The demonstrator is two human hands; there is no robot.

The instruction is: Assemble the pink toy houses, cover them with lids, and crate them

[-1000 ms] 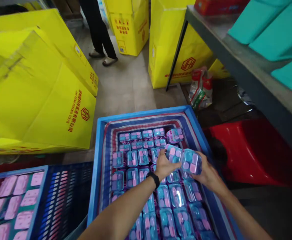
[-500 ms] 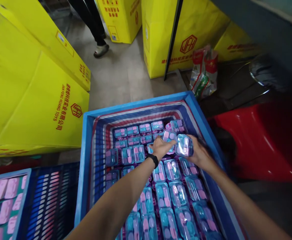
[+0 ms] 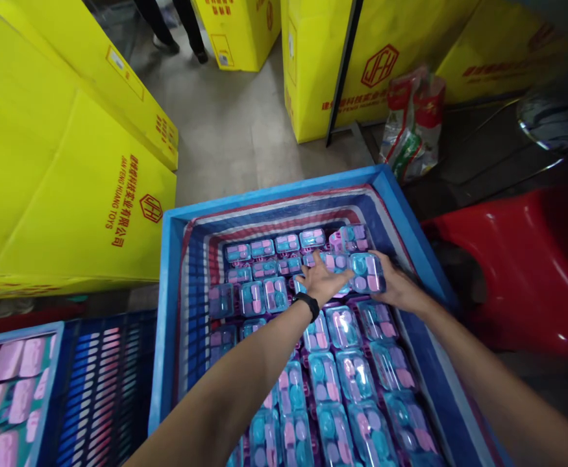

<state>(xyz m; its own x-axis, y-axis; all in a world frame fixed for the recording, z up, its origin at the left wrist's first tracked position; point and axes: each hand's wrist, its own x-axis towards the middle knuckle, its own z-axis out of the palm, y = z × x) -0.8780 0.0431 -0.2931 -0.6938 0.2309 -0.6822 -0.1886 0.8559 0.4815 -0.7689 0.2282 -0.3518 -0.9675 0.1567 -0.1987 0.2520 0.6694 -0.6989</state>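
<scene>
Small clear plastic cases with pink, teal and lilac pieces inside stand in rows in a blue crate (image 3: 284, 188). My right hand (image 3: 396, 284) grips one such case (image 3: 366, 272) by its right side, near the crate's far right corner. Left of it, my left hand (image 3: 326, 280), with a black band on the wrist, is spread over the packed cases. Its fingers are apart and its thumb points toward the held case. Whether the thumb touches that case, I cannot tell. My left forearm hides some of the rows.
Large yellow cartons (image 3: 69, 168) stand on the left and at the back. A red plastic stool (image 3: 531, 272) is close on the right, with a shiny bag (image 3: 413, 123) behind it. Another crate (image 3: 62, 350) of pink pieces sits at lower left. A person's legs (image 3: 186, 26) show at the back.
The held case has turned so its coloured pieces face up, and it has shifted slightly right. My left hand's fingers have spread wider. The person at the back has stepped away.
</scene>
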